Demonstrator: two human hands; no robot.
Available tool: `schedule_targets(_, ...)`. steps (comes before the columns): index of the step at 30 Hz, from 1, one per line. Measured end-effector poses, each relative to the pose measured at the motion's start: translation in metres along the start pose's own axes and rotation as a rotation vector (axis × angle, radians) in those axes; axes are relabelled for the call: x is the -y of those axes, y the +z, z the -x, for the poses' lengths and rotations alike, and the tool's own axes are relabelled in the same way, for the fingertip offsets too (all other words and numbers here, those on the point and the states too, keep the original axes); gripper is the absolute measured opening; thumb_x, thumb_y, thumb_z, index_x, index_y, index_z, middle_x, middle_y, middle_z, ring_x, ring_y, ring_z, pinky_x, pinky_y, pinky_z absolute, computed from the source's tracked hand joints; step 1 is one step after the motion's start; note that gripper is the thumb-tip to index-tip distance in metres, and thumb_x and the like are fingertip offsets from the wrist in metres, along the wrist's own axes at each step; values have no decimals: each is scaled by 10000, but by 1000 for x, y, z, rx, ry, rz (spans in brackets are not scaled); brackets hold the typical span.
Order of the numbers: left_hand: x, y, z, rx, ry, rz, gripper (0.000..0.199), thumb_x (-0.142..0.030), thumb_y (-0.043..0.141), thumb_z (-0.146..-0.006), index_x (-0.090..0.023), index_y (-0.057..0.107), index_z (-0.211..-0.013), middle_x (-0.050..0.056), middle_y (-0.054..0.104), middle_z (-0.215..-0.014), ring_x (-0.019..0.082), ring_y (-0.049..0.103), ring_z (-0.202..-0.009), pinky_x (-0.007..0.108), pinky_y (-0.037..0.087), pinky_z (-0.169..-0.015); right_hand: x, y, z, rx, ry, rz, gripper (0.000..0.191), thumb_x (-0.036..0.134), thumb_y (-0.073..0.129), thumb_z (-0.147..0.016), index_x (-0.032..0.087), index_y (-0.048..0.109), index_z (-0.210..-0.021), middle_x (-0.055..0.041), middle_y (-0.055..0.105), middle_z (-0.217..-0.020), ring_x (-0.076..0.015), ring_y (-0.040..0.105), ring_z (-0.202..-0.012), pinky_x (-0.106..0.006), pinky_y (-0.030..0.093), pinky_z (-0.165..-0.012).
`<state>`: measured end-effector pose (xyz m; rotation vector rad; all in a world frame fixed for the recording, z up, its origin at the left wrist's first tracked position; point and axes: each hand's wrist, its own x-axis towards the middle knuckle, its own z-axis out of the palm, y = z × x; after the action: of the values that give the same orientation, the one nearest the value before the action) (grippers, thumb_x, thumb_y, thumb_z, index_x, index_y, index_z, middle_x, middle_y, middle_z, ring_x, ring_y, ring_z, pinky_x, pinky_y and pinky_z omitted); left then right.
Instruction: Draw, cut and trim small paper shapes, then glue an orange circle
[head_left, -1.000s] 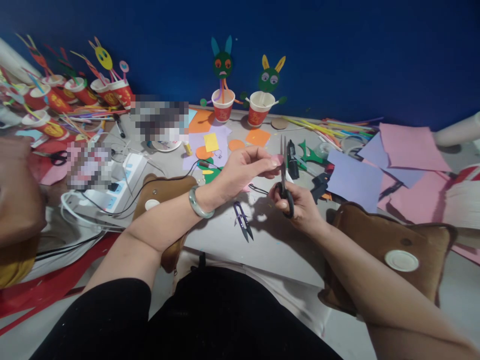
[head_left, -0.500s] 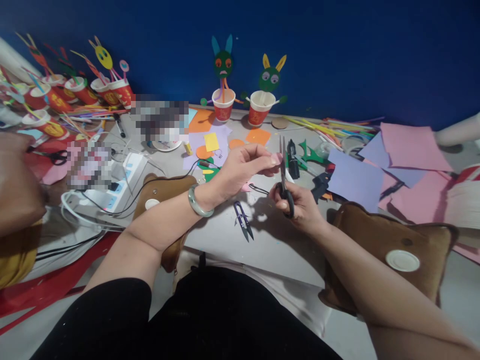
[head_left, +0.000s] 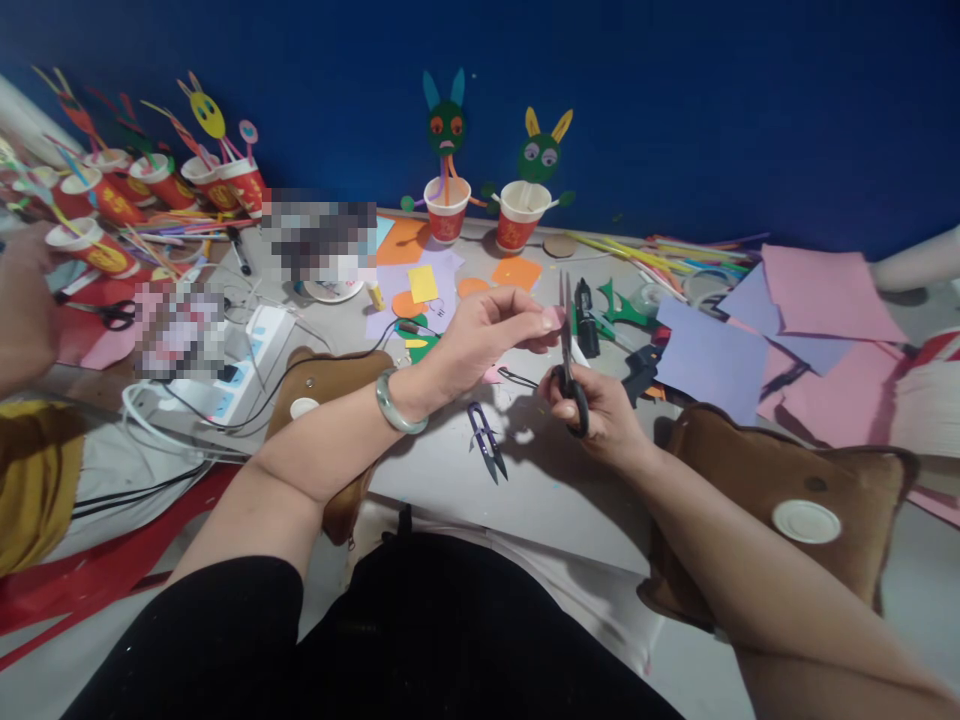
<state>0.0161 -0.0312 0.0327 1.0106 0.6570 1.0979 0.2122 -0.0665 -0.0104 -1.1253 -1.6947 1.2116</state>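
My left hand [head_left: 499, 335] is closed in a pinch on a small piece of pink paper [head_left: 553, 319], held above the table. In my right hand [head_left: 600, 410] is a pair of black-handled scissors [head_left: 568, 345], blades pointing up and away from me, right beside the pink paper. Whether the blades touch the paper I cannot tell. Below the hands, a pair of dark thread snips [head_left: 488, 443] lies on the table. Just behind the scissors is a black marker [head_left: 586, 318].
Two cup puppets [head_left: 448, 210] with green heads stand at the back wall. Purple paper [head_left: 709, 355] and pink sheets [head_left: 836, 295] lie to the right. A power strip [head_left: 255, 365] with cables is at left, near another person's arm [head_left: 26, 310]. Brown cushions [head_left: 787, 500] flank me.
The other person's arm at the far left has drawn back toward the left edge and up. My own hands, the paper and the scissors have hardly moved.
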Motion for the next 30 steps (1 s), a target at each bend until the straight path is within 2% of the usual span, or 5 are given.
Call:
schedule_targets(18, -2, -2, -2, -13, -2, -32, 341, -387, 898, -766, -189, 621, -755, -25, 712, -772, 99, 696, -738, 276, 571, -785, -3, 0, 0, 11, -13, -8, 745, 933, 750, -666, 219, 538, -644, -3, 565, -646, -146, 440, -600, -315, 367, -592)
schedule_targets(30, -2, -5, -3, -8, 4, -37, 287, -375, 868, -776, -187, 651, -772, -11, 724, -803, 83, 691, -730, 256, 573, -787, -1, -1, 1, 26, -26, 10, 720, 911, 744, -703, 218, 555, -657, 3, 558, -638, -148, 442, -598, -318, 366, -599)
